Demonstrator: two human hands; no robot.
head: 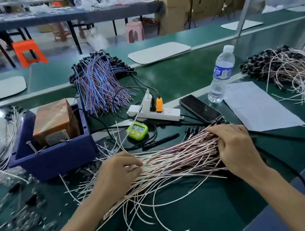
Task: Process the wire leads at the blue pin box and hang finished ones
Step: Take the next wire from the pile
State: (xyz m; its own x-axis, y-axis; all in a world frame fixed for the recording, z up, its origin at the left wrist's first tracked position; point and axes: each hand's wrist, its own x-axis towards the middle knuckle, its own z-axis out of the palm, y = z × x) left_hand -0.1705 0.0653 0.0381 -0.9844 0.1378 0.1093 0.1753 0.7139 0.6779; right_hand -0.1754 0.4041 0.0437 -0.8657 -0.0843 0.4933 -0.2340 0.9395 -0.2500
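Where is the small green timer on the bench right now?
In the head view, the green timer stands near the middle, just right of the blue pin box and in front of the white power strip.

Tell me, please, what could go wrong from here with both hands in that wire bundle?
Loose ends fan out of the wire bundle gripped between the left hand and right hand; pulling a few could tangle or drag the rest. The water bottle stands near the power strip, so a knock might topple it toward the plugs.
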